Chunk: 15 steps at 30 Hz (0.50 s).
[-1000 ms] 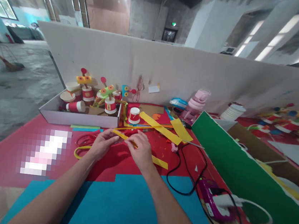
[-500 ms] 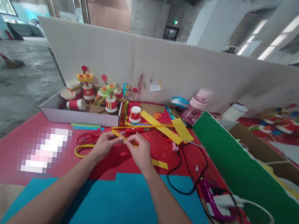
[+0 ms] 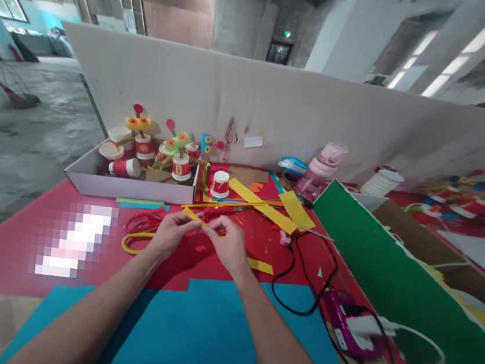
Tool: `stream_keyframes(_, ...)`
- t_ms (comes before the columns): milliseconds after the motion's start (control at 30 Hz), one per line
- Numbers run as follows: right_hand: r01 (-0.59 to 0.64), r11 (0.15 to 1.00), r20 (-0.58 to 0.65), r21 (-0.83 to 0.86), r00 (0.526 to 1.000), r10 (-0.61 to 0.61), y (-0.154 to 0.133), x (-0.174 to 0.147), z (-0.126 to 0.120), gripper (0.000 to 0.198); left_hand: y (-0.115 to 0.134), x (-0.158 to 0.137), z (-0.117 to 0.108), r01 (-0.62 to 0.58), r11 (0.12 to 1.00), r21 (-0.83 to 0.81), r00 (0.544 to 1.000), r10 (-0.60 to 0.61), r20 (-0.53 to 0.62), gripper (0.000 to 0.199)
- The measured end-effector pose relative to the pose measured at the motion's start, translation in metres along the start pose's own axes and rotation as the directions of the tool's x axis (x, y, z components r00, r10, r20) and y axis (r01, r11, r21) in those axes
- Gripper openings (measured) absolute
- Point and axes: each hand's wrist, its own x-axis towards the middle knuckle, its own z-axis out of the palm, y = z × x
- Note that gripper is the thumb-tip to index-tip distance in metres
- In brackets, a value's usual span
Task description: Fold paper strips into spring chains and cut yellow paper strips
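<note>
A narrow yellow paper strip (image 3: pixel 192 215) is pinched between my left hand (image 3: pixel 172 233) and my right hand (image 3: pixel 230 244), above the red table covering. Thumb and fingers of both hands are pressed together on it, close to each other; part of the strip is hidden behind the fingers. Beside my left hand lie yellow-handled scissors (image 3: pixel 132 244) and a red-handled tool (image 3: pixel 144 221). Beyond my hands stands an upside-down paper cup (image 3: pixel 220 185). Wider yellow paper strips (image 3: pixel 265 209) lie behind my right hand, and another yellow piece (image 3: pixel 260 266) lies beside its wrist.
A white box (image 3: pixel 132 189) at the back left holds paper-cup figures (image 3: pixel 181 166). Blue sheet (image 3: pixel 190 334) covers the near table. A green-sided box (image 3: pixel 380 279), a purple glue gun or similar device (image 3: pixel 351 329) and black cable (image 3: pixel 272 285) are at right. A pink bottle (image 3: pixel 320 167) stands behind.
Both hands stay almost in place, still pinching the yellow strip, with only a slight shift of the fingers. The camera view has moved a little; the other objects lie as before.
</note>
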Motion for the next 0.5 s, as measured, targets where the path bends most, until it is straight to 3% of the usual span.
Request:
stream_keyframes(300, -0.017, 1.000, -0.006, 0.016, 1.000, 0.017, 0.0006, -0.0007, 0.0013, 0.015, 0.0013, -0.0003, 0.0017, -0.032, 0.999, 0.009, 0.999, 0.033, -0.024, 0.019)
stream_keyframes(500, -0.020, 0.995, 0.076, 0.096, 0.997, 0.013, -0.0003, 0.0010, -0.0003, 0.011, 0.0055, -0.0037, 0.0043, -0.052, 0.987, 0.151, 0.998, 0.054, -0.015, 0.018)
